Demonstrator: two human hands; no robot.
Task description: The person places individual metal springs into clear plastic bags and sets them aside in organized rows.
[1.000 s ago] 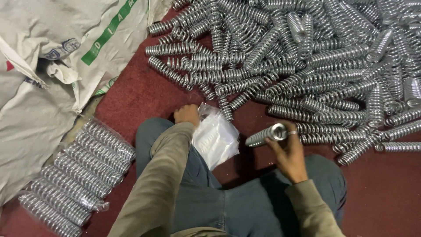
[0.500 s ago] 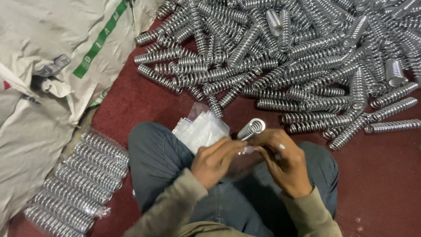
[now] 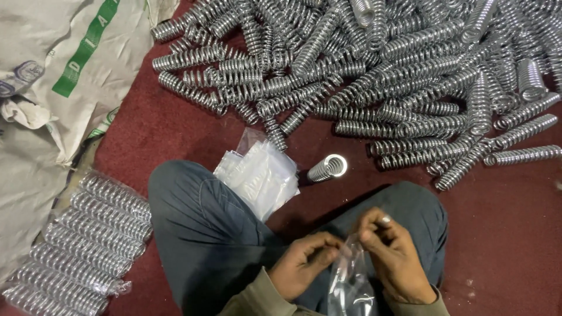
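The clear plastic bag [image 3: 349,280] hangs over the person's lap between the left hand [image 3: 301,270] and the right hand [image 3: 395,260], each pinching a side of its mouth with fingertips closed narrow on the film. It looks feather-light, limp and slippery, so it is probably best gripped at the rim's two edges. Half a second ago both hands held a steel spring [image 3: 328,168]; now that spring lies on the red carpet [image 3: 175,137] beside the stack of spare bags [image 3: 257,175].

Olive-khaki long sleeves [image 3: 257,298], blue-grey trousers [image 3: 205,234], bare hands
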